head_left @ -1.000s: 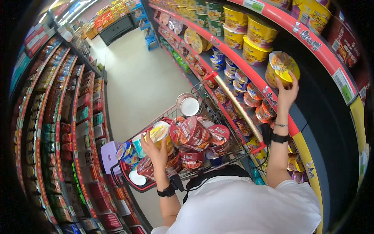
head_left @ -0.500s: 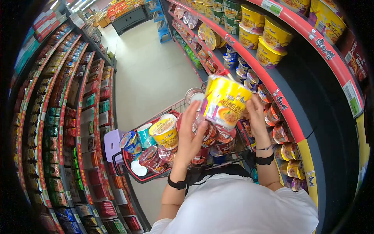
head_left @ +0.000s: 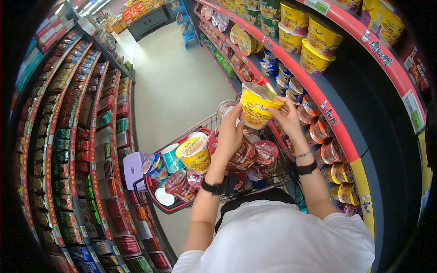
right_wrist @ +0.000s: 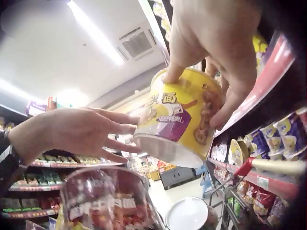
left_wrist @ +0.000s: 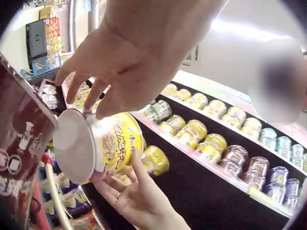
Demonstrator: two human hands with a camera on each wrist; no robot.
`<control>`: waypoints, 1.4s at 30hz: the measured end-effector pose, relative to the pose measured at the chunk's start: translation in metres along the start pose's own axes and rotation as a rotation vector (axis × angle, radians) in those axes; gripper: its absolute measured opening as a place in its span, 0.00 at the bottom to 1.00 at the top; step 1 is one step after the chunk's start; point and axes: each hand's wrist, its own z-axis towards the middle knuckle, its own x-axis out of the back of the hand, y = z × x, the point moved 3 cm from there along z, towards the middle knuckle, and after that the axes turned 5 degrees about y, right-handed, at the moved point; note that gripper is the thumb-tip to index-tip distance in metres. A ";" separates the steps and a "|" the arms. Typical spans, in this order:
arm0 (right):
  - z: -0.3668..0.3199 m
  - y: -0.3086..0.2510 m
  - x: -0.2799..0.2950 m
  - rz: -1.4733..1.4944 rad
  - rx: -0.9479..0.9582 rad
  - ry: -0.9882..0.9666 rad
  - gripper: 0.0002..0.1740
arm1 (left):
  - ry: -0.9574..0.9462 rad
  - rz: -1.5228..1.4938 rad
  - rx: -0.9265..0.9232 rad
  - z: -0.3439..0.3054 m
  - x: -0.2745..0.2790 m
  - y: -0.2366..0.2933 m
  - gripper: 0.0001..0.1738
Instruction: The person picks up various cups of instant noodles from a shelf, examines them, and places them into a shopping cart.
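Note:
A yellow instant noodle tub [head_left: 256,111] is held tilted above the cart. My right hand [head_left: 287,120] grips it from the right; in the right wrist view, its thumb and fingers [right_wrist: 176,71] spread around the tub's wall. My left hand [head_left: 231,139] is at the tub's left side. Its extended fingers [right_wrist: 120,128] reach the tub near its white base [left_wrist: 74,143]. Below, the shopping cart [head_left: 152,200] carries dark red noodle tubs [head_left: 266,157], another yellow tub [head_left: 193,154] and a teal cup [head_left: 171,158].
On the right, a red-edged shelf [head_left: 339,136] bears stacked yellow tubs [head_left: 314,57], with orange cups [head_left: 330,152] on the level below. A lilac stool [head_left: 133,169] is by the cart handle. Snack shelves [head_left: 82,150] line the left, across the aisle floor [head_left: 182,82].
My right hand has brought the yellow tub from the shelf to above the cart. My left hand has left the yellow tub in the cart and come up beside the held one.

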 end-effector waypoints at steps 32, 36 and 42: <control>-0.089 0.138 0.101 -0.904 -0.251 -0.166 0.27 | -0.408 0.253 0.384 -0.007 -0.047 -0.074 0.29; -0.131 0.148 0.088 -0.833 -0.456 -0.078 0.31 | -0.417 0.219 0.375 -0.004 -0.045 -0.085 0.29; -0.148 0.148 0.052 -0.893 -0.344 -0.114 0.25 | -0.430 0.162 0.348 0.001 -0.030 -0.096 0.29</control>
